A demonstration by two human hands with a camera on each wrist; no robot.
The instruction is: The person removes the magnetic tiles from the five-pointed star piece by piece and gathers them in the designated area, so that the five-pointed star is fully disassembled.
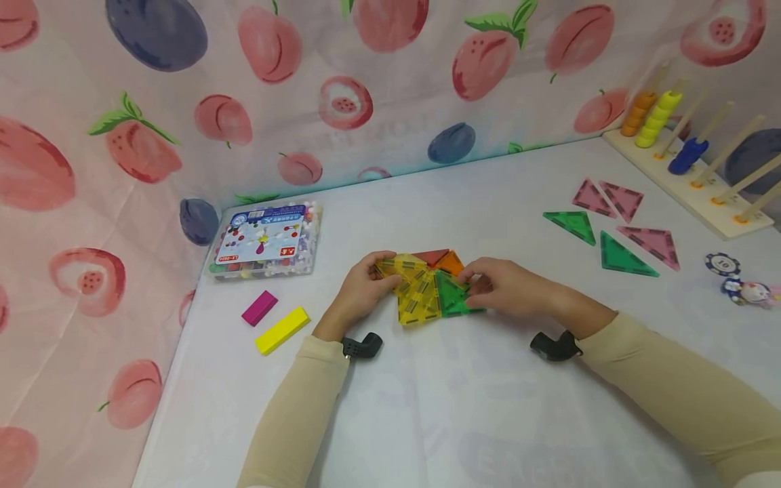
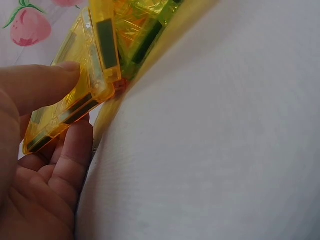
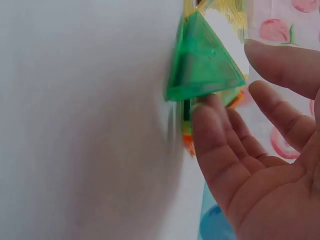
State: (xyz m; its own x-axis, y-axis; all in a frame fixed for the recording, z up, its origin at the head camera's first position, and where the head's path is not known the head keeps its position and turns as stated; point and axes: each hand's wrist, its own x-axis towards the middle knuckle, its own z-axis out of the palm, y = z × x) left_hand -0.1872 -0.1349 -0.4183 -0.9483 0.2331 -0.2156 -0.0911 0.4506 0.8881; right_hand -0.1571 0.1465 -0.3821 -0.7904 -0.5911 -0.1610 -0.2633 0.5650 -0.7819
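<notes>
Between my hands, on the white table [image 1: 464, 413], stands a cluster of see-through magnetic tiles: yellow tiles [image 1: 418, 298], a green triangle tile [image 1: 450, 295], a red tile [image 1: 432, 256] and an orange tile [image 1: 449, 262]. My left hand [image 1: 363, 288] pinches a yellow triangle tile [image 2: 65, 112] at the left side, thumb on its face and fingers beneath it. On the right, my right hand [image 1: 512, 288] has loosely bent fingers. In the right wrist view, its fingertips [image 3: 207, 117] are right at the edge of the green triangle tile [image 3: 205, 60]; the thumb is apart from it.
Pink triangle tiles [image 1: 650, 245] and green triangle tiles [image 1: 624, 256] lie to the right, near a bead-peg board [image 1: 702, 183], a poker chip [image 1: 723, 263] and a small figurine [image 1: 749, 292]. Leftward are a bead box [image 1: 262, 238], a magenta block [image 1: 259, 308] and a yellow block [image 1: 283, 331].
</notes>
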